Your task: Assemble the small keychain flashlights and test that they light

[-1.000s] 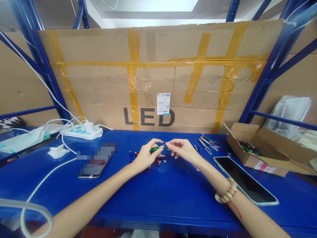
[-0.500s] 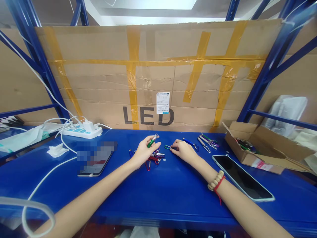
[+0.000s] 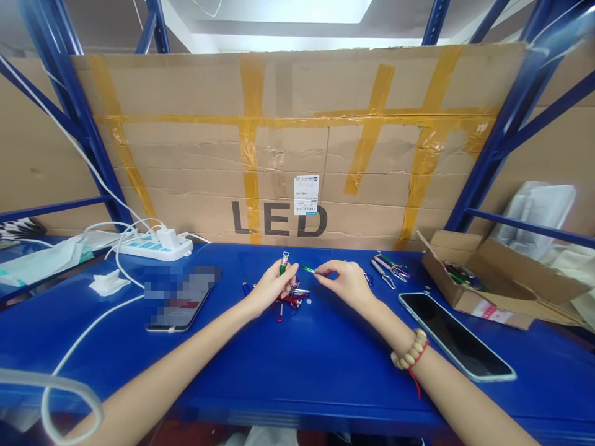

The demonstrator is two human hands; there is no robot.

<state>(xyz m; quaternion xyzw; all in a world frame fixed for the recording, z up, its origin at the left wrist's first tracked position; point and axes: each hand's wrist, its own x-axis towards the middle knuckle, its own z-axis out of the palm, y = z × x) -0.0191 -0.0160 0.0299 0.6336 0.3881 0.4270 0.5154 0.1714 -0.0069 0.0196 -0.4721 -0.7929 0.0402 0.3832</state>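
My left hand [image 3: 272, 288] is closed around a small green flashlight [image 3: 283, 265], its silver end pointing up. Pinched between the thumb and index finger of my right hand [image 3: 346, 282] is a green carabiner [image 3: 308, 269], held just above the table and apart from the flashlight. Beneath and beside my left hand lies a loose pile of red carabiners [image 3: 290, 301] and small metal pieces, partly hidden by the hand. A blue piece [image 3: 246, 288] shows at the pile's left. Behind my right hand, several keychain pieces [image 3: 388, 269] in silver, green and purple lie together.
A phone [image 3: 458, 334] lies on the blue table [image 3: 297, 371] at right, another phone [image 3: 183, 300] at left. An open cardboard box [image 3: 493, 313] holds small items. A white power strip [image 3: 155, 248] with cables sits back left. A large cardboard sheet [image 3: 195, 167] stands behind.
My right hand has lifted the green carabiner off the table and brought it slightly left. My left hand has turned the flashlight more upright.
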